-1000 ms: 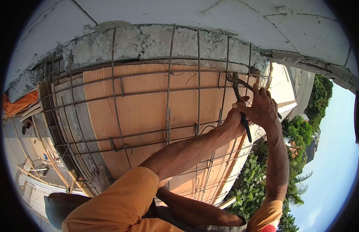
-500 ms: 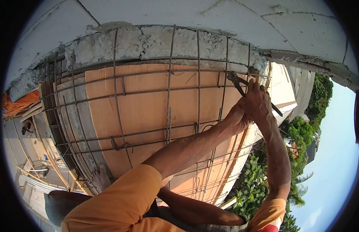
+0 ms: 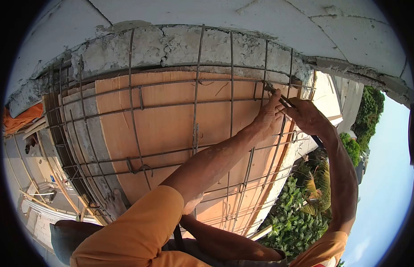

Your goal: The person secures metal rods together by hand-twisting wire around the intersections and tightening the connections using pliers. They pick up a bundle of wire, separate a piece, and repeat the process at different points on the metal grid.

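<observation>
My right hand [image 3: 308,116] is closed around the handles of dark metal pincers [image 3: 285,100]. The jaws point up and left, at a crossing of thin steel bars. Beside the jaws, my left hand [image 3: 270,115] has its fingers bent against the pincers, with one finger lying along them. Whether it also pinches a wire is too small to see. The rebar grid [image 3: 231,95] runs under both hands, above an orange-brown plywood sheet [image 3: 167,120]. Short curled tie wires [image 3: 144,168] hang on some bars.
A rough concrete edge [image 3: 184,46] borders the grid at the top. My bare foot [image 3: 115,204] rests at the left side. Lower left, poles and boards [image 3: 64,191] stand over a drop. Trees [image 3: 300,204] and open sky lie beyond the right edge.
My left hand has moved up to the pincers' jaws. My right hand has shifted right and down along the handles, and its arm has swung outward. The view has shifted slightly.
</observation>
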`<state>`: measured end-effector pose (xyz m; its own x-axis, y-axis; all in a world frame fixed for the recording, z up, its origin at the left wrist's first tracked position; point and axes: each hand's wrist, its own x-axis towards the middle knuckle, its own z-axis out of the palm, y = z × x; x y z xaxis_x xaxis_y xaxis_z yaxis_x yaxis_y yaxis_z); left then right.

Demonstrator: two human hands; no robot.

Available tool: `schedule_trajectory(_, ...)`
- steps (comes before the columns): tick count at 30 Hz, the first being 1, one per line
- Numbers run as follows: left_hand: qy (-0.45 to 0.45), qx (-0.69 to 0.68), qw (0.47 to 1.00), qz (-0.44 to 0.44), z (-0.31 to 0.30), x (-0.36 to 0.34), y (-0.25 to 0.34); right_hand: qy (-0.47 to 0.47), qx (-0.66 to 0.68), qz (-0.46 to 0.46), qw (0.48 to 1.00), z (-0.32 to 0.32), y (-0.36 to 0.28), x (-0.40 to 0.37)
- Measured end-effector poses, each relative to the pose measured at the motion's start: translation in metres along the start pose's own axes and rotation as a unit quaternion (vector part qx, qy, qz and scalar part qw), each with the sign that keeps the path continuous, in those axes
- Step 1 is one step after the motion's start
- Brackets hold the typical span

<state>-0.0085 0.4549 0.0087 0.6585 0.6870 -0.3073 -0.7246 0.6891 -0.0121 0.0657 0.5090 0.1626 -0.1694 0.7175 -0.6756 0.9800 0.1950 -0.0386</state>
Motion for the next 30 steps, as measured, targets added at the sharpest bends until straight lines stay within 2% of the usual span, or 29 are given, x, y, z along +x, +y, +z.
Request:
schedule_trajectory(1, 0.0, -0.003, 1.0, 0.001, 0.001, 0.001, 0.002, -0.094, 0.149, 0.071, 0.982, -0.007, 0.003, 0.005)
schedule_trajectory(2, -0.021, -0.032, 0.999, 0.004, 0.0, 0.003, 0.002, -0.13, 0.261, 0.096, 0.952, -0.012, 0.003, 0.008)
schedule_trajectory(3, -0.042, -0.061, 0.997, 0.006, 0.001, 0.005, 0.003, -0.133, 0.258, 0.099, 0.952, -0.015, 0.004, 0.007)
schedule_trajectory(5, -0.063, -0.084, 0.994, -0.008, 0.002, 0.015, 0.015, -0.155, 0.452, 0.117, 0.871, -0.017, 0.008, 0.006)
schedule_trajectory(7, -0.032, -0.145, 0.989, -0.029, 0.021, 0.001, 0.023, -0.155, 0.553, 0.141, 0.806, 0.001, 0.02, 0.006)
schedule_trajectory(9, -0.05, -0.126, 0.99, -0.035, 0.011, 0.008, 0.021, -0.137, 0.589, 0.151, 0.782, 0.003, 0.01, 0.001)
schedule_trajectory(10, -0.02, -0.155, 0.987, -0.044, 0.011, 0.015, 0.017, -0.148, 0.534, 0.16, 0.817, -0.006, 0.006, 0.0)
schedule_trajectory(11, 0.012, -0.183, 0.982, -0.049, 0.013, 0.019, 0.015, -0.119, 0.434, 0.211, 0.868, -0.01, 0.007, -0.002)
schedule_trajectory(12, 0.012, -0.184, 0.981, -0.056, 0.015, 0.019, 0.013, -0.116, 0.11, 0.034, 0.987, -0.006, 0.023, -0.005)
schedule_trajectory(13, 0.039, -0.193, 0.98, -0.038, 0.019, 0.021, 0.011, -0.096, -0.231, -0.149, 0.957, -0.003, 0.036, -0.01)
schedule_trajectory(14, 0.065, -0.2, 0.978, -0.017, 0.022, 0.022, 0.013, -0.093, -0.231, -0.145, 0.958, -0.006, 0.017, -0.019)
schedule_trajectory(15, 0.063, -0.196, 0.978, -0.018, 0.028, 0.02, 0.017, 0.022, -0.244, -0.031, 0.969, -0.012, -0.025, -0.033)
schedule_trajectory(16, 0.092, -0.207, 0.974, -0.015, 0.037, 0.016, 0.021, 0.135, -0.251, 0.086, 0.955, -0.012, -0.051, -0.049)
schedule_trajectory(17, 0.122, -0.219, 0.968, -0.011, 0.041, 0.012, 0.023, 0.135, -0.249, 0.088, 0.955, 0.0, -0.056, -0.06)
schedule_trajectory(19, 0.133, -0.24, 0.961, -0.017, 0.04, 0.019, 0.019, 0.226, -0.423, 0.086, 0.873, 0.039, -0.053, -0.066)
schedule_trajectory(20, 0.136, -0.232, 0.963, -0.021, 0.04, 0.021, 0.017, 0.235, -0.483, 0.09, 0.839, 0.053, -0.038, -0.064)
schedule_trajectory(21, 0.141, -0.225, 0.964, -0.024, 0.041, 0.022, 0.018, 0.261, -0.478, 0.085, 0.834, 0.057, -0.028, -0.061)
schedule_trajectory(25, 0.143, -0.239, 0.96, 0.0, 0.048, 0.025, 0.015, 0.258, -0.533, 0.067, 0.803, 0.05, -0.008, -0.051)
schedule_trajectory(27, 0.13, -0.27, 0.954, 0.009, 0.048, 0.026, 0.012, 0.188, -0.523, 0.083, 0.827, 0.036, -0.007, -0.046)
schedule_trajectory(28, 0.115, -0.247, 0.962, 0.011, 0.044, 0.026, 0.008, 0.163, -0.442, 0.057, 0.88, 0.021, -0.009, -0.046)
schedule_trajectory(29, 0.099, -0.224, 0.97, 0.013, 0.042, 0.023, 0.004, 0.164, -0.445, 0.052, 0.879, 0.012, -0.007, -0.045)
schedule_trajectory(30, 0.098, -0.225, 0.969, 0.016, 0.035, 0.014, 0.002, 0.087, -0.295, 0.063, 0.95, 0.003, -0.004, -0.044)
